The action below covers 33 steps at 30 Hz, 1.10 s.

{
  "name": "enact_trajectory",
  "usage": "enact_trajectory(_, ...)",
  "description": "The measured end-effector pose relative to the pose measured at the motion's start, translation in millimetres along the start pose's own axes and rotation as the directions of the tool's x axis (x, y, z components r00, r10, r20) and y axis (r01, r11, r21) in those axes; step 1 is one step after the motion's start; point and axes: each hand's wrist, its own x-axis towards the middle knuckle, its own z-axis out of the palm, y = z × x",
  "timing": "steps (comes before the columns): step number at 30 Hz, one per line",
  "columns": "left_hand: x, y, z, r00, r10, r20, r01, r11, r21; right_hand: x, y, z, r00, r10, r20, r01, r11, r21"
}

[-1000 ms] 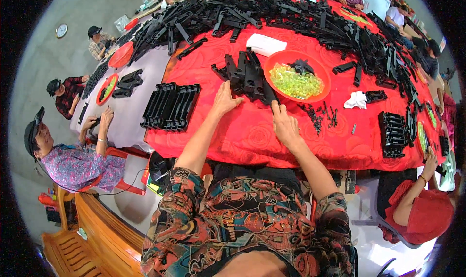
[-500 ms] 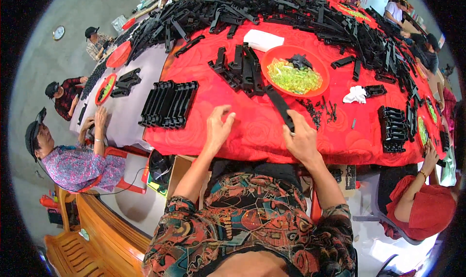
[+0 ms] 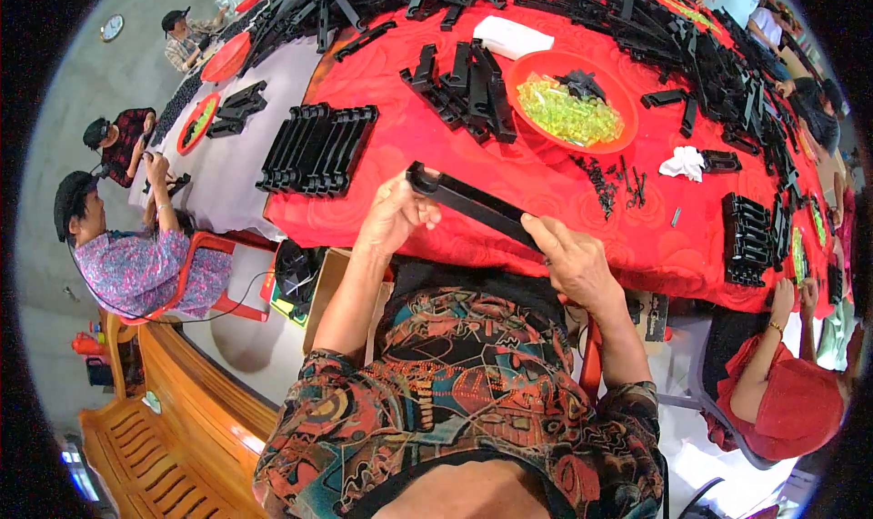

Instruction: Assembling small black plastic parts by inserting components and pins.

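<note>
Above the table's near edge, a long black plastic channel-shaped part slants between my hands, its left end higher. My right hand is closed around its right end, thumb along the side. My left hand has its fingers curled at the left end and grips it there; part of those fingers is hidden behind the part. To the left, a neat row of similar black parts lies on the red tablecloth. Ahead is a loose heap of black parts, beside a red bowl of yellow-green translucent pieces.
Small black pieces lie scattered below the bowl, near a crumpled white tissue. More black parts are stacked at the right. A large pile spans the far side. People sit at both sides; a wooden bench stands lower left.
My right hand has brought the black part nearer and raised its left end away from the heap. My left hand, open before, has closed on that end. The view has shifted slightly.
</note>
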Motion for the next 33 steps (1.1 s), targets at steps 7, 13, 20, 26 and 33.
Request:
enact_trajectory(7, 8.8, -15.5, -3.1, 0.993, 0.037, -0.111, -0.023, 0.991, 0.128, -7.6, 13.2, -0.3, 0.993, 0.115, -0.037, -0.118, 0.988, -0.102)
enact_trajectory(13, 26.1, -34.8, -18.4, 0.976, 0.109, -0.188, -0.036, 0.933, 0.357, -13.3, 24.4, -4.2, 0.865, 0.321, -0.385, -0.35, 0.937, -0.005)
enact_trajectory(20, 37.7, -49.6, -32.4, 0.957, 0.289, -0.002, -0.086, 0.29, 0.953, -6.6, 17.1, -0.2, 0.829, 0.441, -0.345, -0.389, 0.897, 0.211)
enact_trajectory(26, 57.3, -40.9, -25.1, 0.934, 0.294, 0.202, -0.196, -0.05, 0.979, 9.6, 15.8, -0.6, 0.745, 0.625, -0.234, -0.393, 0.694, 0.602)
enact_trajectory(33, 62.1, -54.9, -24.0, 0.941, 0.274, 0.198, -0.187, -0.067, 0.98, 46.3, 33.6, 28.9, 0.595, 0.798, -0.094, -0.149, 0.225, 0.963)
